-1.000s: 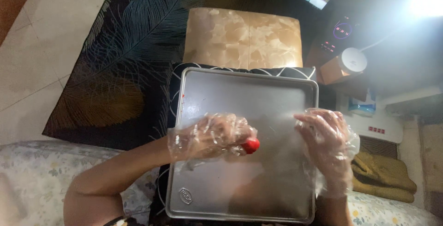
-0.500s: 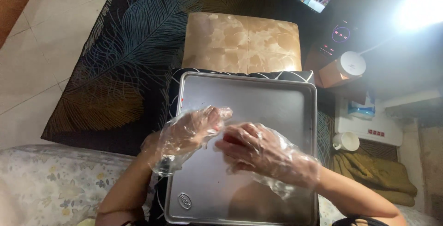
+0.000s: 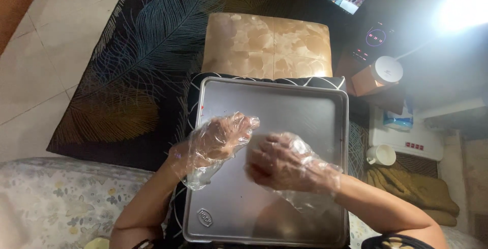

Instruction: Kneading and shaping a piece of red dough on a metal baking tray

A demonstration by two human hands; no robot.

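Seen from above: a bare metal baking tray point(image 3: 305, 106) resting on a dark patterned cushion point(image 3: 193, 101), in front of a tan marbled stool point(image 3: 269, 45) on a dark feather-print rug point(image 3: 137, 61). Over the tray's middle, both hands in loose clear plastic gloves, close together: left hand point(image 3: 218, 139) with fingers curled inward, right hand point(image 3: 284, 162) bunched into a loose fist just beside it, whether either has hold of anything impossible to tell. Off to the right, a white cup point(image 3: 381, 155) and a round white lamp base point(image 3: 386, 69).
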